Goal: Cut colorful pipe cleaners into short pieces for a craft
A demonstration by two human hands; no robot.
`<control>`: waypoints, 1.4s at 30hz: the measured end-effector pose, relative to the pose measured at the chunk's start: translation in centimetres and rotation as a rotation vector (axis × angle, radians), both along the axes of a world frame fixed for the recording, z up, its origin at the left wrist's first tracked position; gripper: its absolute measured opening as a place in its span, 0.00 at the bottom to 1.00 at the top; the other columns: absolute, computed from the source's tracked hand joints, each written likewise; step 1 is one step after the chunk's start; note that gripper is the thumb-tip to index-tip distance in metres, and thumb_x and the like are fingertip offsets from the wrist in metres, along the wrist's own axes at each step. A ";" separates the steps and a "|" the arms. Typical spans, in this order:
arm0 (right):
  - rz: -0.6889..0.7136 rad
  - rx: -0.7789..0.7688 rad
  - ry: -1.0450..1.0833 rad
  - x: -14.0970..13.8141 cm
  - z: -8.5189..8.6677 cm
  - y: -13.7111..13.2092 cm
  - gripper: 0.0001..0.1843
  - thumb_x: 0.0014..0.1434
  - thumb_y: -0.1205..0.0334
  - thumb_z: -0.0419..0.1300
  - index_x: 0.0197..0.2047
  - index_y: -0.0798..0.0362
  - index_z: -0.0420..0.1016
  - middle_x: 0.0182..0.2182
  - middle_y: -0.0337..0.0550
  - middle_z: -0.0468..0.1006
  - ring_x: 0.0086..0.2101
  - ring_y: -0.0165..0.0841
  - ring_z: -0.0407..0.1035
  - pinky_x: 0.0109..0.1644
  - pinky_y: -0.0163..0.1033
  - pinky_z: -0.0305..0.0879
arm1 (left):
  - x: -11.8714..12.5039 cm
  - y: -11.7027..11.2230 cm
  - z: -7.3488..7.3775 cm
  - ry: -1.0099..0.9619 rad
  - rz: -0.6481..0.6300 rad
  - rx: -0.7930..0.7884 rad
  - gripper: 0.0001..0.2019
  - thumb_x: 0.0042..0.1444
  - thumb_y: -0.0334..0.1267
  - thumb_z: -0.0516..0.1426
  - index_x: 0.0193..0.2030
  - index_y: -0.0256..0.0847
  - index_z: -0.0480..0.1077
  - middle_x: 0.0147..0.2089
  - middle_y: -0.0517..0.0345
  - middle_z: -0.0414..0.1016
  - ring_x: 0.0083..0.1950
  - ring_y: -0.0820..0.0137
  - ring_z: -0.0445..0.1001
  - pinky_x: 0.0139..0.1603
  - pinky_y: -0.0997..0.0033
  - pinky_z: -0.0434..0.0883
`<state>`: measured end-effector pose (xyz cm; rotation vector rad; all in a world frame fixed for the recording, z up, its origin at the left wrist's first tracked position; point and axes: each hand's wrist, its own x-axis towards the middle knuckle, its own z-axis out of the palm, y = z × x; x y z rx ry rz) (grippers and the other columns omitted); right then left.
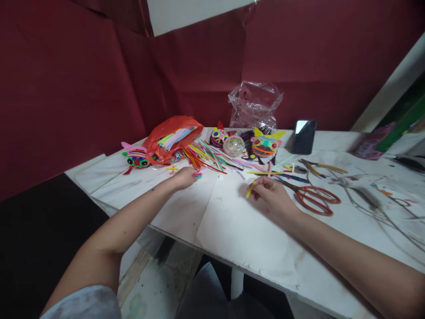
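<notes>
Right hand [270,195]: the fingertips are pinching closed on a short yellow strip [249,190], which is sticking out to the left just above the table [232,230]. The strip is probably very light, soft and easily bent, so it is best held near its middle between thumb and forefinger; a hold at the tip would likely let it flop or slip.

Left hand [184,177]: it is resting on the table with its fingers curled beside a small pink scrap [198,175]. The view is too small to tell whether it is gripping the scrap or only touching it.

Beyond the hands, a loose pile of coloured strips [206,155] is spreading across the table. Red-handled scissors [315,197] are lying just right of the right hand, with pliers [318,167] behind them.

Containers: a red bag [169,133] is lying open on its side and spilling more strips toward the pile. A clear bag [254,104] is standing crumpled at the wall, apparently holding nothing.

Three decorated balls [265,145] and a phone [303,136] are sitting along the back of the table.
</notes>
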<state>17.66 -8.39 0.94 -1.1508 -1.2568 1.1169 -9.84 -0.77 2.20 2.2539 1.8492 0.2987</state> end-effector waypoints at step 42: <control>0.179 0.028 0.013 -0.1 0.4 0.5 0.08 0.44 0.59 0.60 0.25 0.54 0.67 0.16 0.34 0.69 0.18 0.25 0.61 0.24 0.33 0.58 | 6.7 -3.2 2.6 -1.295 -0.167 -0.384 0.14 0.38 0.41 0.65 0.29 0.35 0.68 0.22 0.61 0.69 0.19 0.82 0.59 0.21 0.80 0.55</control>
